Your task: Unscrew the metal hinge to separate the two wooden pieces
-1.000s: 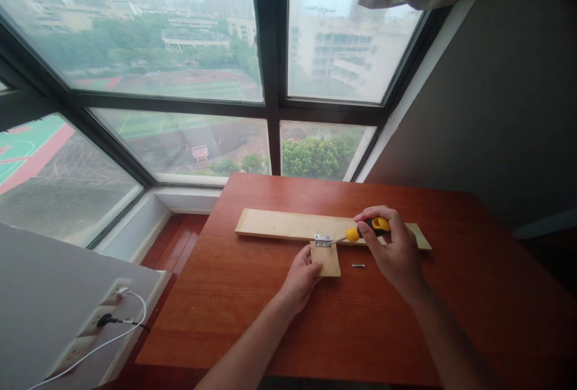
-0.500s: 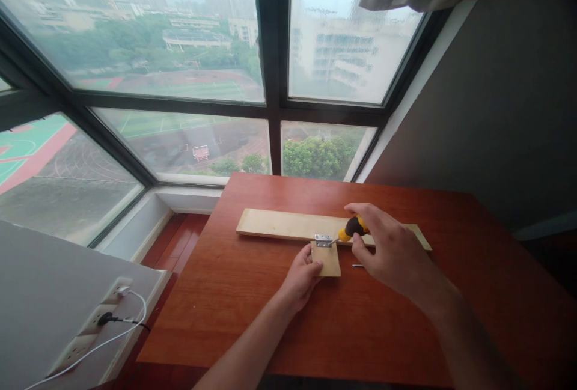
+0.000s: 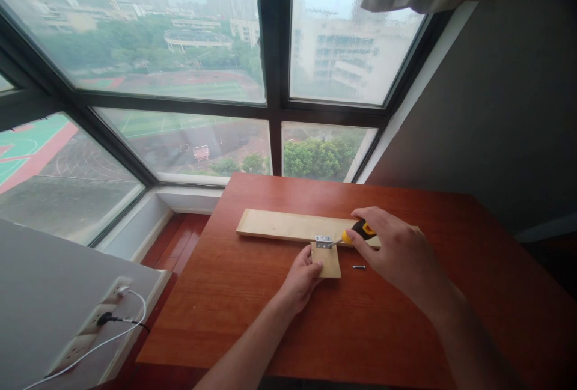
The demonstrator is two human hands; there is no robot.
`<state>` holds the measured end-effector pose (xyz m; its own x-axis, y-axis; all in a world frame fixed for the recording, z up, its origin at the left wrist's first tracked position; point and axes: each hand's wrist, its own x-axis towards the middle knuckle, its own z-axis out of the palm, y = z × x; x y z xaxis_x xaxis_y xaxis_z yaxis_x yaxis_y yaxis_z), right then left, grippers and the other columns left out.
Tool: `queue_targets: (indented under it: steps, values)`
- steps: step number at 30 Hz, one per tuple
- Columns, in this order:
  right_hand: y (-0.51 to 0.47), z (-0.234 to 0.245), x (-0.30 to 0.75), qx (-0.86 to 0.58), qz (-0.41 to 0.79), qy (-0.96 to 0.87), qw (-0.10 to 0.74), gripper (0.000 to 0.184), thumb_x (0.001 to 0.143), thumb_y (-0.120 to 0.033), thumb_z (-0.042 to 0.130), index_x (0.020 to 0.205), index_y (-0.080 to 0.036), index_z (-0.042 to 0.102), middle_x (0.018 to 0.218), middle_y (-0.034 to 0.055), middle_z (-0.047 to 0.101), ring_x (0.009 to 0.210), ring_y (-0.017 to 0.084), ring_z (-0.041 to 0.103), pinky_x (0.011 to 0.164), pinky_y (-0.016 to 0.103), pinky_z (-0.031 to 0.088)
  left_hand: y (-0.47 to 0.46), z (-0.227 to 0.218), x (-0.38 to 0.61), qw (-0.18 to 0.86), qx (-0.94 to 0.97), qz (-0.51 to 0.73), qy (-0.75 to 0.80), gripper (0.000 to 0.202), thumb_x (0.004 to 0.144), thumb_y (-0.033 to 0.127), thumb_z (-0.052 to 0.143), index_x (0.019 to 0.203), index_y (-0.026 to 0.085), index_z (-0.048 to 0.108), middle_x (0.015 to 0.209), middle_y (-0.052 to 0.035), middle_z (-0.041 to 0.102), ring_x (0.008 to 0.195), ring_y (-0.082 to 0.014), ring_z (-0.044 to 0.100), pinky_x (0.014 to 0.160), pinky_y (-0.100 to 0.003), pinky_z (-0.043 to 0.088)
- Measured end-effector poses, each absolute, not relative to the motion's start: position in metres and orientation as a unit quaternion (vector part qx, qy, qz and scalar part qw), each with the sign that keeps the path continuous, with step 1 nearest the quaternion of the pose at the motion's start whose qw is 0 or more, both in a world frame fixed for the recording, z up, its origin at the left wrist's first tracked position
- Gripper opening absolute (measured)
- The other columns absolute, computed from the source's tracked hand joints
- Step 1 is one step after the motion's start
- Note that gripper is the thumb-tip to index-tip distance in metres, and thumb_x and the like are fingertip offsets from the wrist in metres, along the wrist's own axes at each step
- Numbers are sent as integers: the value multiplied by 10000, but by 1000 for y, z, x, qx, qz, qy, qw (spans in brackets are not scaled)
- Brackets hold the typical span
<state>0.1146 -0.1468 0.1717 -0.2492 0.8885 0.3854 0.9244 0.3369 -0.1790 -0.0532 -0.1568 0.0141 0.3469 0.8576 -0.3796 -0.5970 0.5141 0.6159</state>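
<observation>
My left hand (image 3: 303, 276) grips a small wooden block (image 3: 328, 262) by its left side, thumb on the face toward me. A silver metal hinge or bracket (image 3: 323, 241) lies along the block's far edge; which of the two it is I cannot tell. In my right hand (image 3: 392, 246) is a yellow and black screwdriver (image 3: 360, 231), fingers and thumb around its handle. The screwdriver's tip meets the bracket's right part; any screw under it is too small to make out. A loose screw (image 3: 359, 267) lies on the table, right of the block.
A long pale wooden board (image 3: 283, 225) lies across the reddish-brown table (image 3: 216, 312), just behind the block, its right end hidden by my right hand. Large windows (image 3: 180, 77) rise behind the table. White and black cords (image 3: 135, 318) run from wall sockets at the left.
My right hand has turned and shifted slightly right, with the screwdriver's handle rolled in its fingers. More of the loose screw shows. My left hand and the block are nearly still.
</observation>
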Motion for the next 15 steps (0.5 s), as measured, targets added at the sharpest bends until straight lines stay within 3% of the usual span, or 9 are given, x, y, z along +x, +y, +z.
queue_targets:
  steps: [2, 5, 10, 15]
  values:
    - [-146, 169, 114, -608, -75, -764, 201, 245, 891, -388, 534, 1075, -248, 614, 1012, 55, 714, 821, 239, 688, 596, 311, 472, -157, 14, -54, 798, 189, 457, 345, 516, 643, 126, 747, 1136, 171, 603, 1102, -110, 680, 889, -195, 643, 766, -278, 508]
    - [-145, 166, 115, -608, -57, -763, 212, 285, 889, -335, 519, 1152, -242, 581, 1019, 52, 710, 748, 216, 683, 606, 308, 478, -157, 13, -54, 796, 189, 459, 346, 509, 648, 125, 744, 1135, 169, 602, 1103, -111, 677, 879, -187, 637, 765, -279, 510]
    - [-147, 165, 116, -564, 5, -788, 247, 419, 830, -213, 505, 1248, -228, 496, 1200, 76, 633, 989, 239, 649, 791, 350, 522, -157, 13, -53, 798, 191, 462, 337, 523, 653, 112, 732, 1153, 177, 594, 1109, -107, 673, 924, -206, 635, 784, -290, 514]
    - [-146, 162, 113, -558, 22, -787, 262, 262, 907, -284, 495, 1162, -238, 533, 1156, 59, 637, 1038, 236, 624, 861, 380, 510, -157, 11, -53, 792, 188, 484, 322, 513, 684, 107, 711, 1174, 197, 584, 1142, -92, 660, 957, -201, 624, 806, -289, 511]
